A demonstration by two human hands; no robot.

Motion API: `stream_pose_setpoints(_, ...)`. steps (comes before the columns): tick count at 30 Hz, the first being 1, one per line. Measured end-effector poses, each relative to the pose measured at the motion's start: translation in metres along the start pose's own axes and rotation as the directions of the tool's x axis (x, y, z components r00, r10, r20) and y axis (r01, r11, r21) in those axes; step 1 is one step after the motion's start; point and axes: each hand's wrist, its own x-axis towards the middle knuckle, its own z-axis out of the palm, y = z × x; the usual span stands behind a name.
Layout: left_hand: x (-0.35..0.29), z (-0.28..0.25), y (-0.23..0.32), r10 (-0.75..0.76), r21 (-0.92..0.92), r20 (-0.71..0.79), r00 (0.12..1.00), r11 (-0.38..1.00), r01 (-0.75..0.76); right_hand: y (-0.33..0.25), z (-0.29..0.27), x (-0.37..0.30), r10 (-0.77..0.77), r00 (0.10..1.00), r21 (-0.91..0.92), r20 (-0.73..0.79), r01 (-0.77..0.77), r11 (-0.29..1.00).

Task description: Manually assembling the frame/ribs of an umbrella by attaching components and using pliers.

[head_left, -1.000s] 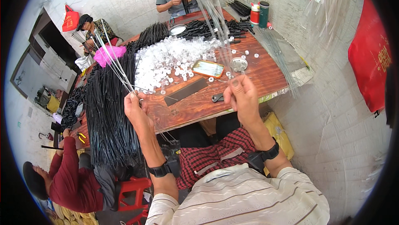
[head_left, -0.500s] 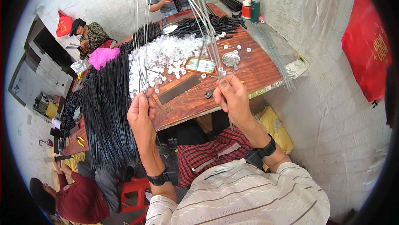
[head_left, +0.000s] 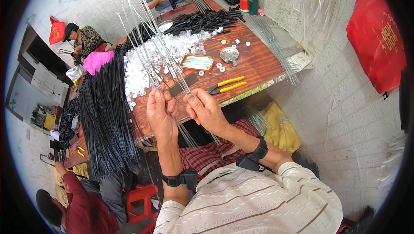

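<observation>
Both of my hands hold one bundle of thin clear plastic rods [head_left: 151,39] that slants up and away over the wooden table [head_left: 254,63]. My left hand [head_left: 160,115] grips the bundle's lower part from the left, and my right hand [head_left: 206,111] pinches it from the right, close beside the left. The rods' lower ends poke out below my hands toward my lap. Just beyond my hands lie yellow-handled pliers [head_left: 225,85] and a dark flat bar [head_left: 181,86].
A heap of small white rings [head_left: 148,63], an orange tray [head_left: 197,62], a round metal dish [head_left: 229,54] and black strips [head_left: 198,20] cover the table. A thick mass of black strands [head_left: 103,113] hangs at its left. Three other people sit around. A red bag [head_left: 375,39] hangs right.
My hands have drawn together and nearer to me, and the rods now stand as one tighter bundle gripped by both hands. The view has tilted a little.
</observation>
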Motion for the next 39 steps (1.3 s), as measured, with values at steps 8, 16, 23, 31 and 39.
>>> stream_pose_setpoints(8,0.006,-0.005,-0.024,0.000,-0.078,-0.030,1.000,0.997,-0.002,0.034,0.001,0.012,-0.236,0.965,-0.248,-0.116,0.202,0.947)
stream_pose_setpoints(16,0.006,-0.010,-0.028,-0.028,-0.104,-0.060,0.998,0.994,0.022,0.026,-0.004,0.014,-0.090,0.996,-0.253,-0.005,0.086,0.964)
stream_pose_setpoints(23,0.005,-0.013,-0.029,-0.053,-0.054,-0.084,0.995,0.997,0.049,0.020,-0.002,0.012,-0.042,0.998,-0.097,-0.052,0.036,0.995)
stream_pose_setpoints(31,0.003,-0.004,-0.028,0.011,0.025,-0.113,0.994,1.000,-0.008,0.015,-0.005,0.013,-0.042,0.998,-0.074,-0.055,0.038,0.997)
stream_pose_setpoints(39,0.008,-0.015,-0.018,-0.054,-0.075,-0.112,0.992,0.996,0.046,-0.023,-0.014,0.019,-0.124,0.988,0.011,-0.096,0.126,0.992)
